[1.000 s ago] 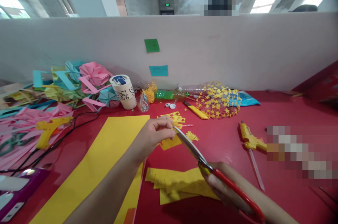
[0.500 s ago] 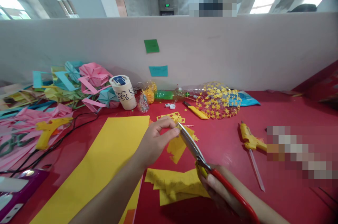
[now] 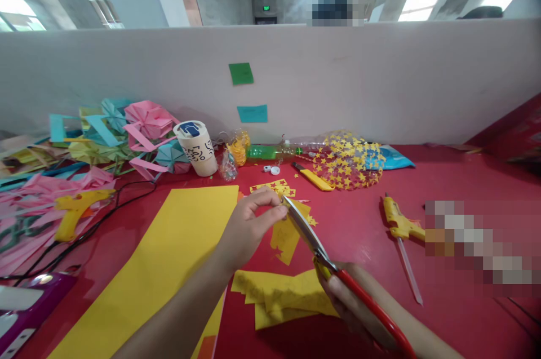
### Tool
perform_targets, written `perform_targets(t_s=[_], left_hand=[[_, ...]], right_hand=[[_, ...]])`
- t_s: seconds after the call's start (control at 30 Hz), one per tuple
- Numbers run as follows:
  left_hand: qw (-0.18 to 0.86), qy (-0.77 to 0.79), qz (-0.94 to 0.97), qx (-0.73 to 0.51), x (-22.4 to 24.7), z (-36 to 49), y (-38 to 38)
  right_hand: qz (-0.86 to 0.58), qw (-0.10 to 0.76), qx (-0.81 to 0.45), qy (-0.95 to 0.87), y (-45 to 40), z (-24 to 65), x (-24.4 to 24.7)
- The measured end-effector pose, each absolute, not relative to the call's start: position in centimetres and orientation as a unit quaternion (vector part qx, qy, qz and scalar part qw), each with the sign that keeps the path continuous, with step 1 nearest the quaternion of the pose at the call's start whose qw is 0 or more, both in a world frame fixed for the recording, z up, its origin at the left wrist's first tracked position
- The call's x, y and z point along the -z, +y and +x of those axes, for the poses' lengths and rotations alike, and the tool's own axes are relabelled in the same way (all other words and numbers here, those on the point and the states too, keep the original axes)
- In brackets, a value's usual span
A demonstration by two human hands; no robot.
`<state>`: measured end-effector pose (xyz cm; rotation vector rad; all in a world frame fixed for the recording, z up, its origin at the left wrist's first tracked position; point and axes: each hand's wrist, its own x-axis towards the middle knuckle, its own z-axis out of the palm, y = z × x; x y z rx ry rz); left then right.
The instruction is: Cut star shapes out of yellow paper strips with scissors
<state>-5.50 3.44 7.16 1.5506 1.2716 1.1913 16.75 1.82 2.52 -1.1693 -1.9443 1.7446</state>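
Red-handled scissors (image 3: 359, 286) are in my right hand (image 3: 350, 297), whose fingers wrap round the handles. Their blades point up and left, reaching the fingertips of my left hand (image 3: 253, 224). My left thumb and forefinger pinch something at the blade tips, too small to make out. Below and behind the blades is a yellow paper piece (image 3: 286, 240) with cut edges. Several yellow paper strips (image 3: 283, 297) lie overlapped on the red table nearer to me. A large yellow sheet (image 3: 181, 235) lies under my left forearm.
Glue guns (image 3: 74, 212) (image 3: 395, 218) lie at left and right. Behind are a paper cup (image 3: 198, 150), a green bottle (image 3: 266, 151), a yellow cutter (image 3: 315, 177) and a star-covered clear object (image 3: 346, 162). Folded paper (image 3: 147, 119) is heaped left; a purple power strip (image 3: 42, 308) sits front left.
The yellow paper piece beneath the blades has shifted slightly right and down. Both hands and the scissors hold nearly the same place. The view has shifted very slightly.
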Motion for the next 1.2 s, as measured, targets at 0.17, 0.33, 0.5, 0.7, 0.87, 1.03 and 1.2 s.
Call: perform_targets(t_s=[0.17,0.33,0.5,0.7,0.87,1.03,1.2], left_hand=[[0.409,0.495,0.602,-0.475,-7.1,-5.5,3.4],[0.425,0.486,0.590,-0.485,-7.0,-5.5,3.4],[0.450,0.483,0.562,-0.498,-6.7,-5.6,3.6],[0.512,0.479,0.508,-0.501,-5.1,-4.6,4.1],[0.553,0.472,0.491,-0.481,-3.2,-1.8,4.0],[0.554,0.471,0.499,-0.471,-2.5,-1.1,3.6],[0.342,0.558,0.668,-0.356,-1.9,-2.2,4.2]], right_hand=[[-0.393,0.136,-0.626,-0.660,1.8,16.8,-2.9],[-0.389,0.155,-0.628,-0.656,2.0,16.6,-2.7],[-0.398,0.187,-0.631,-0.639,1.9,16.6,-1.5],[-0.410,0.287,-0.630,-0.593,3.1,16.6,-0.1],[-0.354,0.378,-0.644,-0.563,4.1,16.1,0.6],[-0.383,0.433,-0.662,-0.477,4.6,16.3,1.4],[-0.359,0.475,-0.667,-0.447,6.2,17.3,1.6]])
